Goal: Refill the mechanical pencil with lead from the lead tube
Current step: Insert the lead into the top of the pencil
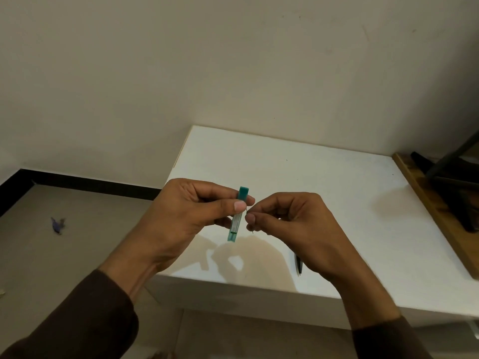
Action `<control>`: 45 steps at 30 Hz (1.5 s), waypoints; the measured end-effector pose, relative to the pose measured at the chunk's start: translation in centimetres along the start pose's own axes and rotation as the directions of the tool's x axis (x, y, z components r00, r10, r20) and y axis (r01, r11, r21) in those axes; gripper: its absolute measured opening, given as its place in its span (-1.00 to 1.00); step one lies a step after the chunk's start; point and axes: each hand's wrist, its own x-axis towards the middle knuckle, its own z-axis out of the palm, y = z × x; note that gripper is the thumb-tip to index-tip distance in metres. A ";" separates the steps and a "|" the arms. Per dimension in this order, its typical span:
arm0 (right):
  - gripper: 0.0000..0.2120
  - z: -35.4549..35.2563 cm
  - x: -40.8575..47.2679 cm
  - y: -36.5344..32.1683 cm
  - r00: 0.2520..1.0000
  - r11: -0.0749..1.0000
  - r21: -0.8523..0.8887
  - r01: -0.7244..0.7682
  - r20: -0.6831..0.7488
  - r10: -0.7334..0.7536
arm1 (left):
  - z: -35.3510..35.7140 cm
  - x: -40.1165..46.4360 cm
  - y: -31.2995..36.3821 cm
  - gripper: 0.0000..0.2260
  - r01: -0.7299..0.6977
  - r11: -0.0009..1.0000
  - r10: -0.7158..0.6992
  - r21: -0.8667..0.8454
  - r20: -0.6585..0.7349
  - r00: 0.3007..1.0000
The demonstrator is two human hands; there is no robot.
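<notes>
Left hand [189, 211] grips the green lead tube [238, 216] betw. thumb and fingers, held above the table's near-left area, clear of the surface. Tube stands near upright, slightly tilted; darker green cap end up, clear end w/ label down. Thumb presses across the tube's upper-mid section.

Right hand [287, 221] is just beside the tube, to its right, not touching it. Thumb and forefinger are pinched together on a thin lead [250, 221]; short dark ends of it show above and below the fingertips. Other fingers curled loosely. Lead is very thin, so length hidden in the pinch can't be judged.

Mechanical pencil [298, 265] lies flat on the white table [298, 164] near the front edge, below and partly under the right hand's wrist; only a dark section w/ a pale strip shows. Neither hand touches it.

Both forearms wear dark brown sleeves [85, 320]. Wooden board [427, 203] runs along the table's right edge. Small purple scrap [58, 225] lies on the floor, well left of the table.
</notes>
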 end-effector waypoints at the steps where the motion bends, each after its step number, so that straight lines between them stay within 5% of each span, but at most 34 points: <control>1: -0.92 0.0 0.0 0.0 1.000 1.000 0.012 0.000 -0.005 0.000 | 0.0 0.0 0.0 -0.76 -0.002 1.000 0.002 -0.010 -0.001 1.000; 11: -0.93 -0.6 -0.2 0.8 0.992 0.994 0.106 -0.029 -0.122 0.042 | -1.7 0.3 -0.8 -0.72 0.111 0.994 -0.111 -0.006 -0.135 0.985; 15: -0.92 -1.0 -0.5 1.4 0.984 0.988 0.151 -0.027 -0.170 0.053 | -1.9 1.3 -2.0 -0.91 0.242 0.943 -0.163 0.229 -0.316 0.935; 23: -0.92 -2.3 -1.0 2.8 0.968 0.983 0.175 -0.061 -0.229 0.101 | -0.1 3.0 -3.9 -0.94 0.348 0.791 -0.155 0.503 -0.386 0.909; 37: -0.91 -2.0 -0.9 3.1 0.965 0.980 0.189 -0.062 -0.241 0.107 | 1.3 2.6 -4.0 -0.80 0.413 0.727 -0.120 0.549 -0.490 0.863; 45: -0.91 -1.8 -0.7 3.4 0.967 0.982 0.180 -0.052 -0.238 0.094 | 1.3 2.5 -4.2 -0.79 0.470 0.740 -0.219 0.481 -0.488 0.845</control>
